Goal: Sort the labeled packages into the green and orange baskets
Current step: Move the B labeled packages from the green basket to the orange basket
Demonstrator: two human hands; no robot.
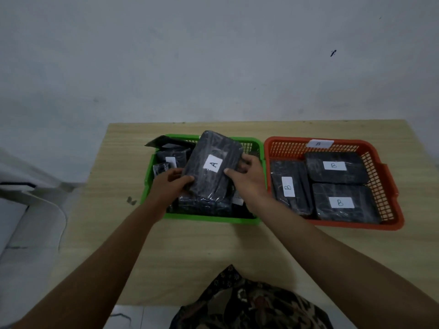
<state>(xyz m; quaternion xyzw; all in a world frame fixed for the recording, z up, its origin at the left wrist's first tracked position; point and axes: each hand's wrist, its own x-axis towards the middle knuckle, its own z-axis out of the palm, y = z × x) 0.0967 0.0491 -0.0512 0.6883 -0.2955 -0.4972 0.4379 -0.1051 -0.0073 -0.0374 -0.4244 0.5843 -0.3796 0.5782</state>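
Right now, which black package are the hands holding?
The package with the A label, held tilted above the green basket by the left hand and right hand. The others lie in baskets.

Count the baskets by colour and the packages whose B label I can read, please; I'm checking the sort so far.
Green basket: 1
Orange basket: 1
B packages in the orange basket: 3
Total: 5
The A package, gripped by the left hand and right hand over the green basket, is not counted.
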